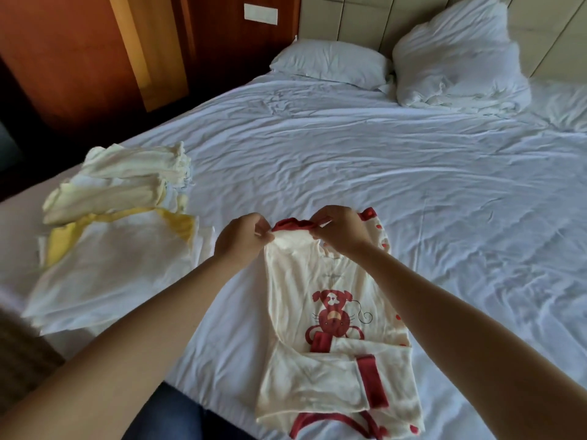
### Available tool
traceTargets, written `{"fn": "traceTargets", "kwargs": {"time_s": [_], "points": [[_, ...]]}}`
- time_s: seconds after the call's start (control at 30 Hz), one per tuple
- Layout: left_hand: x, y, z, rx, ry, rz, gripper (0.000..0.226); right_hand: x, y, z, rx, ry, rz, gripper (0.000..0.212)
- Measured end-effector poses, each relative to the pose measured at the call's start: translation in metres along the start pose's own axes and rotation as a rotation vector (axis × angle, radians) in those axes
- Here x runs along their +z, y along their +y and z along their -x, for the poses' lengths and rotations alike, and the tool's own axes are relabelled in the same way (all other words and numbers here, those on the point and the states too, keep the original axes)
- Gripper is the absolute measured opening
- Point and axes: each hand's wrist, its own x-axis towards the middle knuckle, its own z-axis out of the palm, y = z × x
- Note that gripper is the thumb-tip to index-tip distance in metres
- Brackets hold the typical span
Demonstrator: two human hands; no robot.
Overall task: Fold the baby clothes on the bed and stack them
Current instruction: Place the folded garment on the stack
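Fingertips of your left hand (243,239) pinch the left end of the red-trimmed neckline of the cream cotton baby top with the red monkey print (305,281), while your right hand (339,232) pinches the right end, the two hands close together. That top lies on the wrinkled white bed sheet (397,173) right in front of you, its red-cuffed sleeves folded across its lower part. Off to your left on the same sheet sits a loose pile of pale cream and yellow baby clothes (111,255), and two white pillows (330,63) rest against the headboard.
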Motion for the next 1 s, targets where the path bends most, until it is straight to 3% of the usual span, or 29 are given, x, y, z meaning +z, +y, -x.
{"fn": "traceTargets", "kwargs": {"time_s": [0.17, 0.33, 0.57, 0.63, 0.7, 0.8, 0.9, 1.0], "points": [[0.004, -0.008, 0.044, 0.102, -0.067, -0.134, 0.007, 0.008, 0.006, 0.052, -0.061, -0.085, 0.101, 0.032], [0.016, -0.017, 0.07, 0.256, -0.074, -0.327, 0.006, 0.02, 0.019, 0.088, -0.072, -0.209, 0.324, 0.022], [0.028, -0.029, 0.074, 0.4, -0.173, -0.458, 0.017, 0.029, 0.038, 0.101, -0.102, -0.366, 0.477, 0.023], [0.03, -0.028, 0.071, 0.446, -0.09, -0.446, 0.013, 0.026, 0.038, 0.098, -0.119, -0.346, 0.465, 0.026], [0.036, -0.024, 0.067, 0.474, -0.018, -0.426, 0.014, 0.026, 0.038, 0.09, -0.162, -0.207, 0.446, 0.026], [0.052, -0.019, 0.06, 0.506, -0.048, -0.412, 0.029, 0.033, 0.041, 0.075, -0.195, -0.091, 0.506, 0.038], [0.067, -0.017, 0.053, 0.43, -0.286, -0.568, 0.073, 0.041, 0.053, 0.063, -0.101, -0.267, 0.641, 0.058], [0.079, -0.025, 0.052, 0.345, -0.338, -0.651, 0.098, 0.049, 0.072, 0.058, -0.031, -0.385, 0.66, 0.067]]}}
